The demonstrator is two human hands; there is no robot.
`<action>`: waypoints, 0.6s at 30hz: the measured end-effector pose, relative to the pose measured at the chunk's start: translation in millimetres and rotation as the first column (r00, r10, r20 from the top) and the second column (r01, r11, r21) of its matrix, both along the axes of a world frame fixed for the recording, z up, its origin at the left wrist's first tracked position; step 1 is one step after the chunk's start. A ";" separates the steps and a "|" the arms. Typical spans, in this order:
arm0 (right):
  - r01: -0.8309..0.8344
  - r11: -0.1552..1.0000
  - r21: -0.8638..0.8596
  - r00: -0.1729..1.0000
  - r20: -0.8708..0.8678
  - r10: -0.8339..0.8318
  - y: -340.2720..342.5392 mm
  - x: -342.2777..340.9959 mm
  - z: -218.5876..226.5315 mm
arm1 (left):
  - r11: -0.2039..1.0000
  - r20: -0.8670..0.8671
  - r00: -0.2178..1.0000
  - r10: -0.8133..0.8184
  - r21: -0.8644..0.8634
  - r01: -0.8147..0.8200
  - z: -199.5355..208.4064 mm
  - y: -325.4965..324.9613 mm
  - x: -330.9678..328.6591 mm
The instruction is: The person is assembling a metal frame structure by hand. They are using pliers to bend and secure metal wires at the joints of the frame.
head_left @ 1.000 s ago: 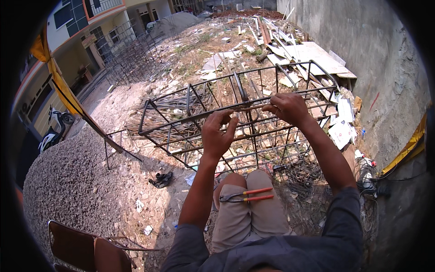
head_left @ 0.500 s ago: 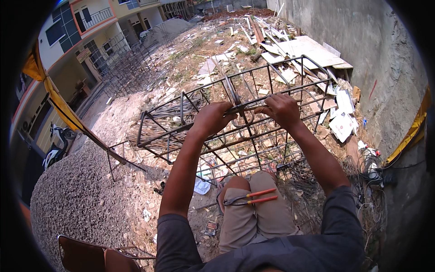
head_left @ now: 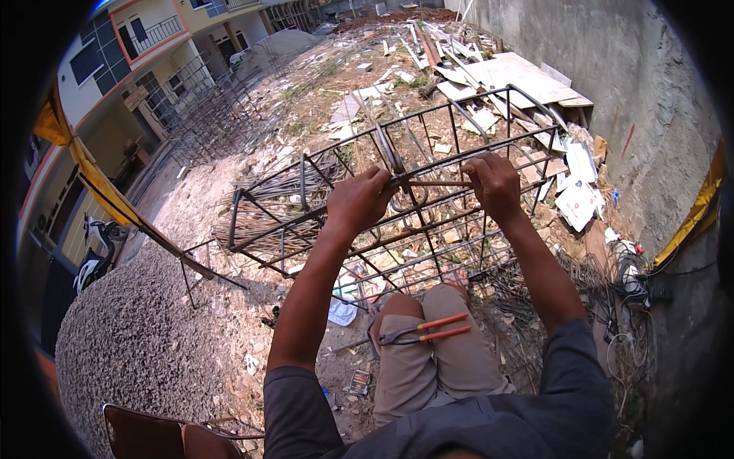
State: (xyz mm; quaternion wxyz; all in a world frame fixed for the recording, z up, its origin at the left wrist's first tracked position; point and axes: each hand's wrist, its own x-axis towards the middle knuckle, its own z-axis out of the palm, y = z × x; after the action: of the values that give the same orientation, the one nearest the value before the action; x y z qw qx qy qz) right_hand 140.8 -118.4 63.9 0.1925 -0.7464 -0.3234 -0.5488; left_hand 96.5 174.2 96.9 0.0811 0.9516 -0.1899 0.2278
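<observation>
A long cage of steel rebar (head_left: 306, 208) spreads in front of my knees, with bent stirrups around its lengthwise bars. My left hand (head_left: 358, 200) is closed at the cage's near upper bar, beside a cluster of bent bars (head_left: 388, 153) at mid-length. From there a thin brownish rod (head_left: 440, 183) runs across to my right hand (head_left: 494, 183), whose fingers pinch its other end. My fingers hide both rod ends. Pincers (head_left: 428, 330) with red-orange handles lie across my lap, jaws to the left.
Loose rods (head_left: 283, 206) lie beyond the cage. A gravel heap (head_left: 145, 336) rises at left, near a brown chair (head_left: 145, 432). White boards (head_left: 512, 80) and scraps cover the ground beside the concrete wall (head_left: 596, 53). Tangled wires (head_left: 623, 306) lie at right.
My right hand has shifted right, away from the left, and turned more fist-like; more of the thin rod shows between them. My left hand stays at the same part of the cage.
</observation>
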 end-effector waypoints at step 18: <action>0.149 0.666 0.731 0.483 -0.641 0.596 54.1 -29.2 -24.5 | 0.999 -0.019 0.999 -0.030 -0.019 0.030 2.0 4.2 -2.1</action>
State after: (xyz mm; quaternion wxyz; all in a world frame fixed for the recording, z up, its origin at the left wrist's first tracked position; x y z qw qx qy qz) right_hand 111.6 -64.3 39.4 0.6709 -0.7230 -0.0539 -0.1557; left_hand 94.4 178.4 98.9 0.0953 0.9499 -0.2013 0.2193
